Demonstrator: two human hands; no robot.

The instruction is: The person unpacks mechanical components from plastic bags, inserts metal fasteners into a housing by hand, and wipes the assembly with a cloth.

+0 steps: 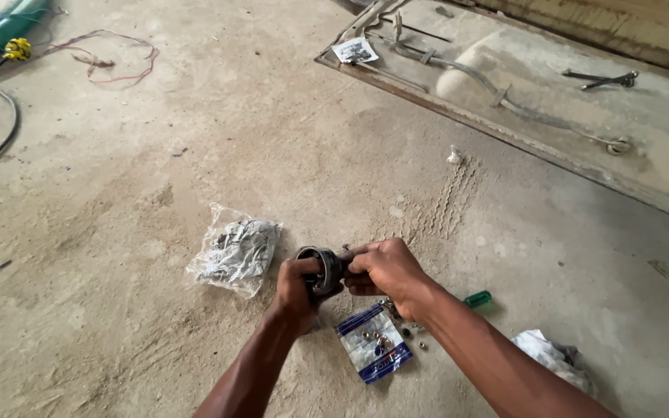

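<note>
Above the dusty concrete floor (118, 232), the left hand (297, 285) and right hand (385, 267) are both clamped on a dark metal ring-shaped part (325, 267), held between them just over a blue-edged packet (373, 344) with small nuts lying on and beside it. A crumpled clear plastic bag (234, 251) lies just left of the hands; a green-handled tool (478, 298) and a rag (555, 358) lie to the right.

Even soft daylight, faint shadows, no glare, sharp centre, slight wide-angle stretch at edges
</note>
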